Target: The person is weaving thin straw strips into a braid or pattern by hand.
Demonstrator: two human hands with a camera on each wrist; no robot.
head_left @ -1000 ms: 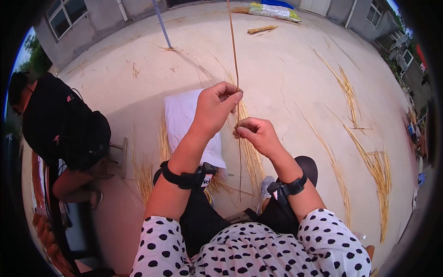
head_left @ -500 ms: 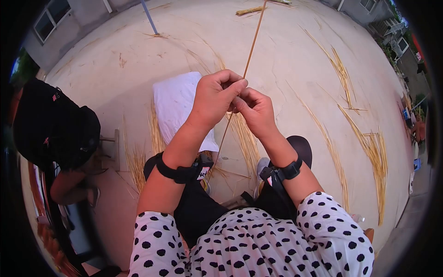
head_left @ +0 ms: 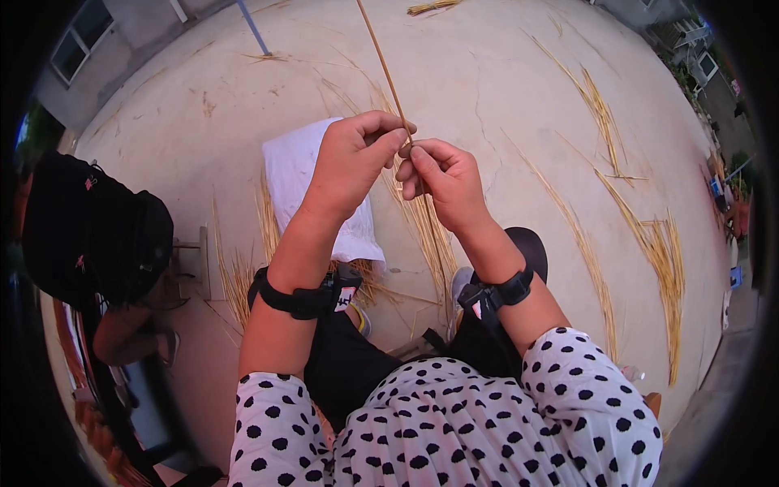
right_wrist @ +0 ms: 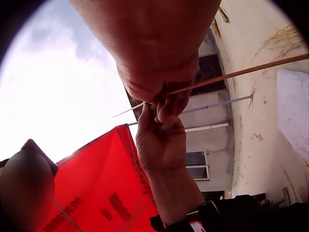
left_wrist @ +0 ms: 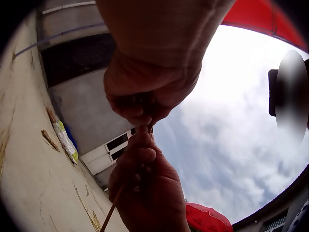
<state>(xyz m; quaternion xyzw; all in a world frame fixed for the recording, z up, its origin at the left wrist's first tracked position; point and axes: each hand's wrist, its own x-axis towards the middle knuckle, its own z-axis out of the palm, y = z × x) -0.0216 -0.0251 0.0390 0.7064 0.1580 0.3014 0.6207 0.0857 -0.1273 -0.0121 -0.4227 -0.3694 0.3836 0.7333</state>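
A long thin brown stalk (head_left: 384, 62) runs up from between both hands toward the top of the head view, and its lower part hangs down past the hands. The left hand (head_left: 347, 161) pinches it between thumb and fingers. Just beside it, the right hand (head_left: 449, 185) also pinches the stalk, thumb bent over the curled fingers. The fingertips of the two hands are touching or nearly so. In the right wrist view the stalk (right_wrist: 251, 71) slants out to the right from the right hand (right_wrist: 161, 72), with the left hand (right_wrist: 161, 150) below.
Bundles of straw-coloured stalks (head_left: 667, 284) lie on the pale ground at right and near the feet. A white sack (head_left: 296, 162) rests on stalks ahead at left. A person in black (head_left: 97, 231) is at the left. A blue pole (head_left: 253, 28) stands farther off.
The right hand came up from lower on the stalk to meet the left hand. The stalk's upper end swung right, then back left. The head view has tilted down.
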